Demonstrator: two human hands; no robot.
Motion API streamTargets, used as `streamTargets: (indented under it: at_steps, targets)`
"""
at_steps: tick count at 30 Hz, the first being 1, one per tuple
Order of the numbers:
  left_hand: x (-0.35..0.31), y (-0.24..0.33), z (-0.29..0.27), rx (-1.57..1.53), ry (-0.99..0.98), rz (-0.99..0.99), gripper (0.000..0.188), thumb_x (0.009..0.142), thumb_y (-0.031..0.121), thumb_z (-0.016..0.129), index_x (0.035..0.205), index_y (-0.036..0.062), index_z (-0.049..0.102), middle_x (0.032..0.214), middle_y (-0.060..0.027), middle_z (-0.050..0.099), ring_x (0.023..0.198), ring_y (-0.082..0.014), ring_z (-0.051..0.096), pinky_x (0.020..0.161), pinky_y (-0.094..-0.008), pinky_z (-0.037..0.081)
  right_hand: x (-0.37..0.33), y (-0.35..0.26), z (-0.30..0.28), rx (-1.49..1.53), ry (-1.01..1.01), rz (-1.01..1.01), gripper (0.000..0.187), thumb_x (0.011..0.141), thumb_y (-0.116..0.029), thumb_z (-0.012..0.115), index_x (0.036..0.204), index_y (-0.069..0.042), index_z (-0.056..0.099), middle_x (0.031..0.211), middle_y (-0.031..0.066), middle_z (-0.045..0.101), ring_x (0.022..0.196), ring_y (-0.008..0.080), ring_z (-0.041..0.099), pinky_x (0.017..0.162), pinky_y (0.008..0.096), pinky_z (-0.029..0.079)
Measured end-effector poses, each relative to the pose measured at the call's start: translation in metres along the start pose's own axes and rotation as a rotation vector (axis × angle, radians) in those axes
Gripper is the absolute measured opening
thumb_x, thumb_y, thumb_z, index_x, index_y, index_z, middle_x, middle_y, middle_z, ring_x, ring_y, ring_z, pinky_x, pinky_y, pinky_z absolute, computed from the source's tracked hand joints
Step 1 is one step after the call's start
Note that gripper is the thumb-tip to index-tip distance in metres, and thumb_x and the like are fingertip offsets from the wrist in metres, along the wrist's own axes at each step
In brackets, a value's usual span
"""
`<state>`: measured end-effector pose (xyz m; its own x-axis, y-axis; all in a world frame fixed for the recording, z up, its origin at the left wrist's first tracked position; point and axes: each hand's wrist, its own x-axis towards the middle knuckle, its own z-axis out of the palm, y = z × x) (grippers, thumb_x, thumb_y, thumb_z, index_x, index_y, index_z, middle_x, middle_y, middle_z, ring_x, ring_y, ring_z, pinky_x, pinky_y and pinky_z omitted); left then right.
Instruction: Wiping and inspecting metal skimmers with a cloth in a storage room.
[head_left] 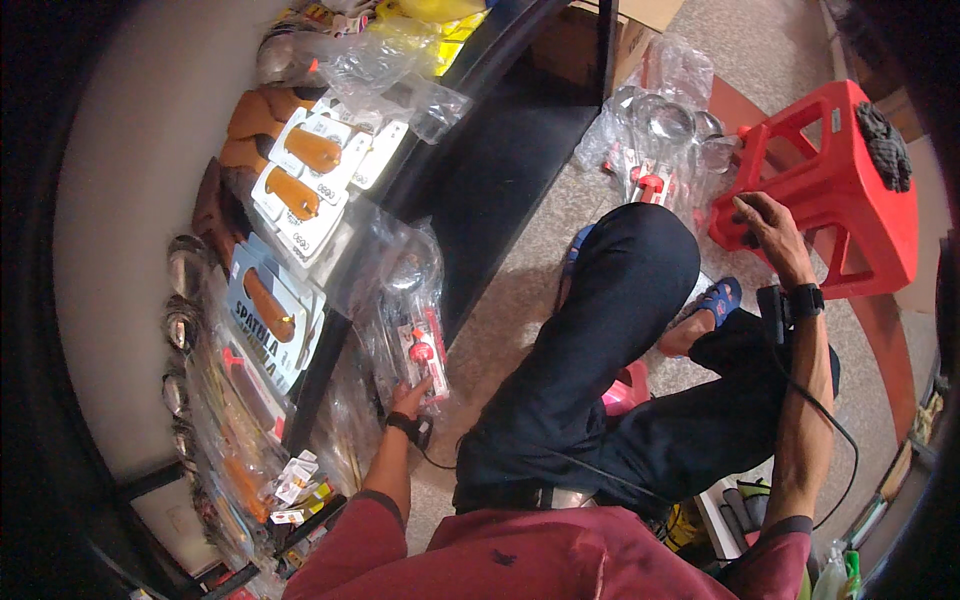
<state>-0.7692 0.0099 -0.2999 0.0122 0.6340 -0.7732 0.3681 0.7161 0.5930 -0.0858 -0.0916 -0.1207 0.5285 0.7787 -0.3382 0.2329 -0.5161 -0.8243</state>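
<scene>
My left hand (pixel 408 400) grips the lower end of a ladle (pixel 421 352) packed in transparent plastic. Its round metal bowl points up and away from me, and its handle and card are red and white. The package stands against the front of the black shelf. My right hand (pixel 775 237) hangs beside the red plastic stool (pixel 875 230), fingers loosely bent and apart, with nothing visible in it. On the floor between the shelf and the stool lie several similar bagged ladles (pixel 668 125), overlapping one another.
The black shelf (pixel 480 190) runs along my left, carrying carded spatulas (pixel 270 300) with brown handles and plastic-wrapped utensils (pixel 240 400). A dark grey cloth (pixel 884 145) lies on the stool. Cardboard boxes (pixel 570 45) stand at the far end. Beneath my legs is something pink (pixel 627 388).
</scene>
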Motion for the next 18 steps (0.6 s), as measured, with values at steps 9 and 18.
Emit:
streamTargets:
  at_steps: [9,18]
  targets:
    - [-0.045,0.01,0.001,-0.093,-0.032,-0.137,0.045,0.089,0.028,0.073,0.127,0.0075,0.057,0.116,-0.0056,0.064,0.087,-0.022,0.069,0.067,-0.0364,0.057,0.0,-0.005,0.003,-0.068,-0.03,-0.05,0.038,0.1,-0.031,0.058,0.118,0.002,0.061,0.095,0.0075,0.066,0.079,0.0144,0.06,0.071,0.0291,0.05]
    - [-0.061,0.036,0.04,-0.076,0.031,-0.168,0.084,0.079,0.034,0.083,0.144,0.0057,0.038,0.126,-0.0108,0.059,0.096,-0.0226,0.063,0.077,-0.0411,0.054,0.003,-0.002,0.007,-0.122,-0.038,-0.135,0.037,0.098,-0.028,0.058,0.118,0.004,0.061,0.1,0.0121,0.069,0.085,0.0166,0.063,0.076,0.0314,0.05]
